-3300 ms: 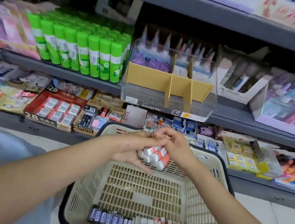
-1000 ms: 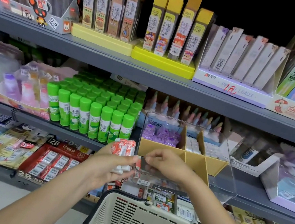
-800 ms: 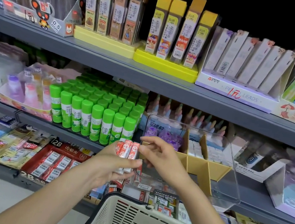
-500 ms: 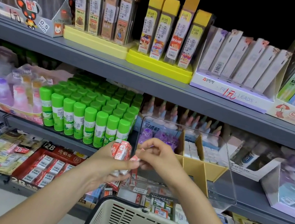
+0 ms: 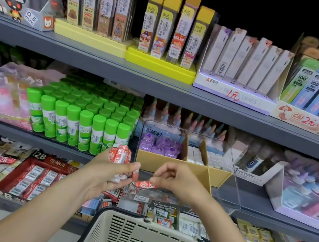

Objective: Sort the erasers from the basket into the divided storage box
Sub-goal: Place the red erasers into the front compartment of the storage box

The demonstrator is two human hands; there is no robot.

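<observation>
A: So, on my left, what is in the left hand (image 5: 102,171)?

B: I see its fingers curled round a stack (image 5: 119,156) of red-and-white erasers, held upright as a ready supply, I think.

A: And the right hand (image 5: 175,180)?

B: Its fingertips pinch one eraser (image 5: 144,184) at the near wall of the clear box (image 5: 231,155), probably to feed the front compartment. The rear ones hold purple and white erasers.

A: The setting?

B: The box sits on a grey shelf (image 5: 267,206) beside green glue sticks (image 5: 81,124); the basket (image 5: 146,240) waits below.
</observation>
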